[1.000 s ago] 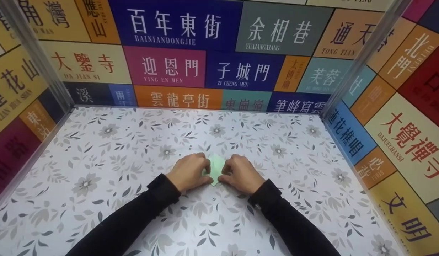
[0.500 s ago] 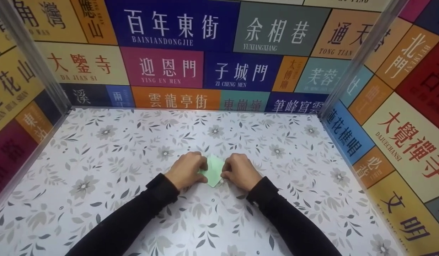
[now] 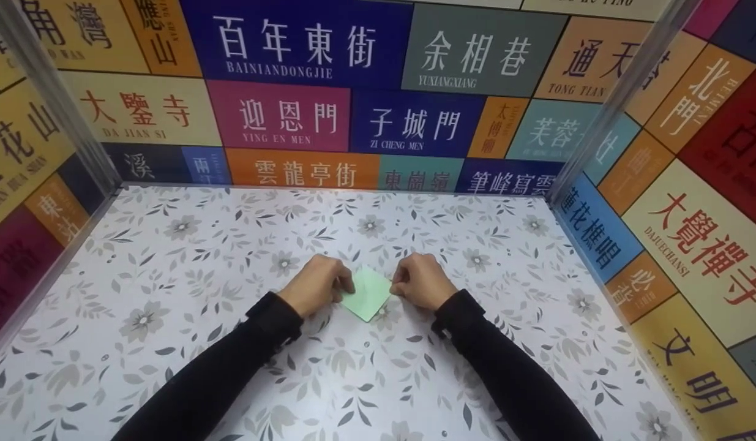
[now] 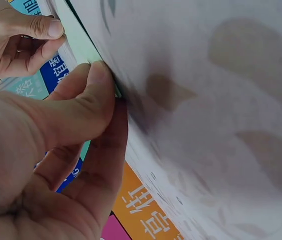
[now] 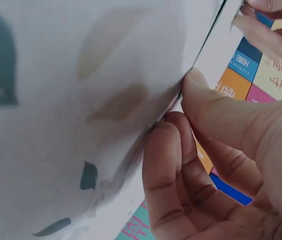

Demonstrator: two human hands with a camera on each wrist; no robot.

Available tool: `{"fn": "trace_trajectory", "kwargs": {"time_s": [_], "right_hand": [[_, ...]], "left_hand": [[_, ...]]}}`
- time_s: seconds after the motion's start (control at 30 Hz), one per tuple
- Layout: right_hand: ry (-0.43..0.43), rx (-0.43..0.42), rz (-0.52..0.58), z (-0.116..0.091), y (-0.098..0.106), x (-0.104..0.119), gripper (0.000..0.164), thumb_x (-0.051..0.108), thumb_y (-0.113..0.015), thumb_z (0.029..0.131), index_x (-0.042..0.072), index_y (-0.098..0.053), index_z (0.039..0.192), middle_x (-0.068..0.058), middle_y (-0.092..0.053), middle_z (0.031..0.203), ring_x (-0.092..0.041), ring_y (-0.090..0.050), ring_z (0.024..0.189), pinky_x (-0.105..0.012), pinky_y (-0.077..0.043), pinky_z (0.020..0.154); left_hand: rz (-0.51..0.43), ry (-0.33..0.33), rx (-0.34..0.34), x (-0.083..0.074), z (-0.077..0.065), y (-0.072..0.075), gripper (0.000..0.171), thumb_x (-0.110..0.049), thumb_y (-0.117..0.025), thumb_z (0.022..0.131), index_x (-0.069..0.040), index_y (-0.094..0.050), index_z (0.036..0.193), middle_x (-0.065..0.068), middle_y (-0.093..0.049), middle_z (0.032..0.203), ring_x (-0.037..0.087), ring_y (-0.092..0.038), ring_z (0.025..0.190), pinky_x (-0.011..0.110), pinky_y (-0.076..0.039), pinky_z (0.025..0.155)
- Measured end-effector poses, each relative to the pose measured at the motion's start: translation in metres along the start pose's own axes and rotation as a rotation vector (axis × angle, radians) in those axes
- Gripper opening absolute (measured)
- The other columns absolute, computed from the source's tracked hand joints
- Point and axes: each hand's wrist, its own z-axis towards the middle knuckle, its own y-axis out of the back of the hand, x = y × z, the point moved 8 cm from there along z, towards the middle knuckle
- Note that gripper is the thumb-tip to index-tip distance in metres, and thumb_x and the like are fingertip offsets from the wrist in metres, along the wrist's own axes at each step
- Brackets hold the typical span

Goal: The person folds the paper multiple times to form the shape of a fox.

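A small light green sheet of paper [image 3: 366, 297] lies on the floral tabletop, one corner toward me like a diamond. My left hand [image 3: 316, 285] pinches its left corner. In the left wrist view the thumb lies on top of the green paper [image 4: 79, 39] with a finger against its edge. At the opposite corner, my right hand [image 3: 423, 280] holds the paper between thumb and fingers. The right wrist view has that thumb at the thin, pale edge of the sheet [image 5: 217, 52], fingers curled beneath it.
The table [image 3: 365, 383] wears a white covering with grey leaves and flowers. Colourful panels with Chinese lettering [image 3: 280, 116] form a back wall, and similar panels rise on the left and right. Clear strips [image 3: 78, 116] stand at the wall corners.
My hands have moved apart, the left one leftward and the right one rightward. The green paper between them now shows as a wider, flatter diamond than the narrow shape of a second ago.
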Motion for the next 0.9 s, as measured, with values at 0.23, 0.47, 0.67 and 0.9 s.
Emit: {"fn": "trace_trajectory", "kwargs": {"time_s": [0.23,0.47,0.67,0.9], "right_hand": [[-0.049,0.036,0.047,0.004,0.001,-0.013,0.01,0.002,-0.095,0.09,0.008,-0.087,0.086,-0.004,-0.082,0.083,-0.016,-0.067,0.078,-0.033,-0.058,0.079],[-0.054,0.038,0.045,0.005,0.002,-0.013,0.01,0.004,-0.095,0.09,0.009,-0.088,0.086,-0.004,-0.082,0.084,-0.018,-0.069,0.079,-0.035,-0.059,0.081],[-0.018,0.034,0.059,0.003,0.003,-0.01,0.01,0.003,-0.095,0.091,0.009,-0.088,0.088,-0.004,-0.083,0.085,-0.016,-0.069,0.078,-0.035,-0.06,0.08],[0.009,-0.003,0.09,-0.002,0.01,-0.008,0.008,0.006,-0.092,0.094,0.009,-0.087,0.089,-0.003,-0.083,0.085,-0.014,-0.067,0.077,-0.034,-0.056,0.079]], "left_hand": [[-0.011,-0.054,-0.02,-0.002,-0.001,0.004,0.045,0.028,-0.063,0.079,-0.002,-0.091,0.097,0.015,-0.089,0.1,0.034,-0.083,0.091,0.046,-0.071,0.087],[0.001,-0.058,-0.013,0.0,-0.002,0.004,0.048,0.03,-0.058,0.081,-0.002,-0.09,0.099,0.015,-0.089,0.101,0.035,-0.083,0.094,0.048,-0.071,0.09],[-0.002,-0.036,0.007,0.001,-0.006,0.006,0.045,0.029,-0.063,0.083,0.001,-0.087,0.108,0.017,-0.088,0.106,0.035,-0.085,0.101,0.049,-0.072,0.098],[-0.045,0.071,0.005,0.004,-0.006,0.015,0.028,0.016,-0.076,0.096,-0.001,-0.087,0.116,0.017,-0.087,0.112,0.033,-0.082,0.104,0.049,-0.07,0.101]]}}
